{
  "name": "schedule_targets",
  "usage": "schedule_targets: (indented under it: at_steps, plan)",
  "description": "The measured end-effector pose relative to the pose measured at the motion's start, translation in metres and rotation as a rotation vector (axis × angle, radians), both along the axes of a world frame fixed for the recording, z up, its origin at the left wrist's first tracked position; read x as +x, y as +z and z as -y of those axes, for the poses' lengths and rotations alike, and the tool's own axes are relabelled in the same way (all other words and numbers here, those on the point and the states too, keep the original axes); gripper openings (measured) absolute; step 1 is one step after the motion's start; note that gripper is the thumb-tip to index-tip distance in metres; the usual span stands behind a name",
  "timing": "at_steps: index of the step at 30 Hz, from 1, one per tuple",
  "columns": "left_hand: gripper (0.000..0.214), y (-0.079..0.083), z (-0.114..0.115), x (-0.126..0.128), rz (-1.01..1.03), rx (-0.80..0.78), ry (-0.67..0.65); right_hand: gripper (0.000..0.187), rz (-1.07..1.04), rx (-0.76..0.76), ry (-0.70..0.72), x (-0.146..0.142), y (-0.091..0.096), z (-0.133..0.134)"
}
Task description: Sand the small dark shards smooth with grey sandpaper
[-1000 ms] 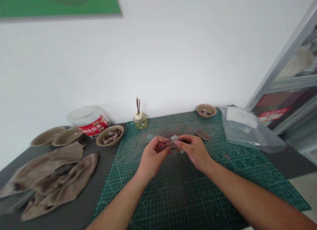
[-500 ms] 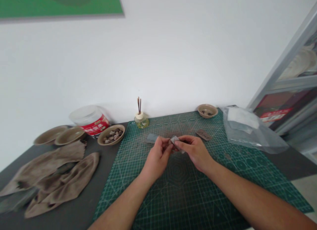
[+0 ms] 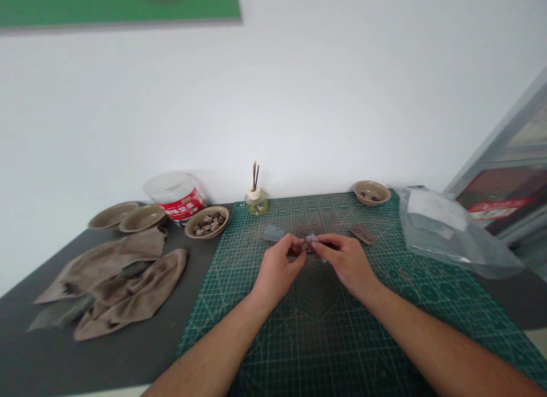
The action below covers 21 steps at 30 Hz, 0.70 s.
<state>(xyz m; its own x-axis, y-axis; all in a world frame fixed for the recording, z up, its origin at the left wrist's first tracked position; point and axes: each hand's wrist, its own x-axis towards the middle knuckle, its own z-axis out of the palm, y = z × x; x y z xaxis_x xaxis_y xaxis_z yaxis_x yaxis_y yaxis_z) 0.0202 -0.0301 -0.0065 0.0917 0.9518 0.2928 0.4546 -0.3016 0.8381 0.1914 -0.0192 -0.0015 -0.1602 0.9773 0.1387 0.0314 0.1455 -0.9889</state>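
The fingertips of the 2 hands meet, clamped on a small grey piece (too small to tell its material) pinched between them. The left hand and right hand hover over a green cutting mat. A grey strip lies just beyond the left fingers, a brown strip beyond the right, and a bowl of pebbles sits further left.
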Motion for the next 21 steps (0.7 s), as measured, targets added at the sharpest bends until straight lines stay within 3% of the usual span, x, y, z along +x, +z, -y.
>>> schedule_targets:
  at_steps: [8, 21]
  plan:
    - [0.009, -0.0074, 0.0001, -0.0005, -0.009, 0.023, -0.008, 0.017, 0.026, 0.046, -0.011, -0.0037, -0.0026, -0.0012]
    - [0.009, -0.0016, 0.0018, 0.0037, -0.038, 0.029, -0.032, 0.017, 0.129, 0.127, -0.037, 0.0021, -0.0021, 0.0001]
